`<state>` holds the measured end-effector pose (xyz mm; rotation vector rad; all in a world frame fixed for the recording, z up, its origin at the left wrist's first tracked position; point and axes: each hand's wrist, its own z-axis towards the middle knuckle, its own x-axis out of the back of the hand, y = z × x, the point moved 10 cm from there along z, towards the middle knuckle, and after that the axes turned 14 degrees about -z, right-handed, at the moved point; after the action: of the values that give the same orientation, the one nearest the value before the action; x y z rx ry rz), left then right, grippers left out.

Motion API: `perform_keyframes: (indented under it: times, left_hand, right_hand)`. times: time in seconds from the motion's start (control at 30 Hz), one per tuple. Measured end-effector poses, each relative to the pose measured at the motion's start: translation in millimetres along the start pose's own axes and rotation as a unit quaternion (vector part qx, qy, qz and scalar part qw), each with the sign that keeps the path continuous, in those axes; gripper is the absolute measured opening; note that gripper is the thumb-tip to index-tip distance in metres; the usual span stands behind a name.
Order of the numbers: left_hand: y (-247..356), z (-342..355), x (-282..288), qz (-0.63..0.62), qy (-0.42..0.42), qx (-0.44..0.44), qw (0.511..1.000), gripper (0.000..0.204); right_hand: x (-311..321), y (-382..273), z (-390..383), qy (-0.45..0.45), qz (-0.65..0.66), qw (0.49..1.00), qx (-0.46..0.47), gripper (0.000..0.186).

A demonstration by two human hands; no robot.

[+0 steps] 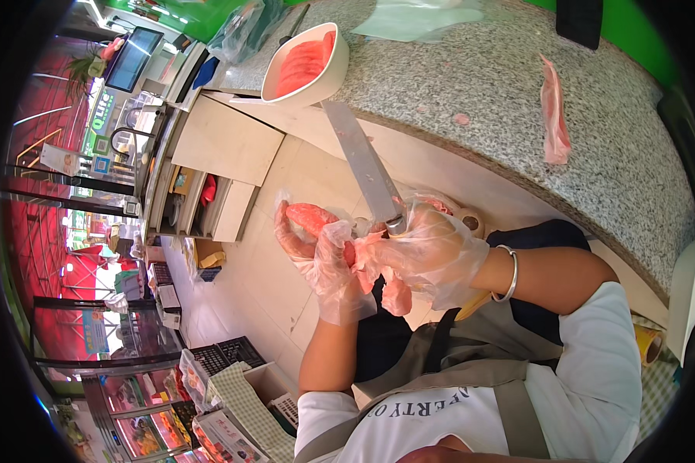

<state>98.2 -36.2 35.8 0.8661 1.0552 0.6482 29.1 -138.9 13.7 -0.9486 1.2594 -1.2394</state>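
My left hand (328,258), in a clear plastic glove, is closed around a red pomelo segment (311,219), whose bare flesh shows past the fingers. The gloved right hand (440,245) grips a knife (363,163); its broad blade points up and to the left, and the handle is mostly hidden in the fist. Between both hands hangs pale pink membrane (394,295), which the right fingers touch. On the counter, a white tray (338,63) holds several peeled red segments. A strip of pink membrane (554,116) lies farther right.
The speckled granite counter (471,85) curves along the far and right sides, its edge close to my right forearm. A clear plastic sheet (417,19) and a black object (579,21) lie at its back. Shelves (208,197), a screen (133,59) and crates (228,355) stand to the left.
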Motion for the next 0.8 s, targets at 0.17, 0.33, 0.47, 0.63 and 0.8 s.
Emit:
perform_keyframes:
  times: [0.17,0.33,0.47,0.63,0.8]
  left_hand:
    - [1.0,2.5,6.7,0.01,0.033,0.032,0.999,0.068]
    - [3.0,5.5,14.2,0.044,0.035,0.021,0.998,0.068]
    - [3.7,5.7,11.9,0.024,0.047,0.022,0.998,0.062]
    - [1.2,7.9,23.8,0.001,0.091,0.001,0.996,0.058]
    - [4.5,10.1,28.3,0.024,0.065,-0.042,0.997,0.057]
  right_hand:
    - [-6.8,8.0,-4.2,0.005,0.074,0.996,-0.049,0.017]
    - [-6.7,6.6,-5.5,0.03,0.096,0.994,-0.037,0.016]
    - [-6.1,17.4,-8.9,0.049,0.092,0.994,-0.022,0.016]
    - [-9.2,32.0,-7.4,0.06,0.079,0.995,-0.012,0.014]
    - [-21.2,25.6,-8.9,0.018,0.141,0.989,-0.028,0.013]
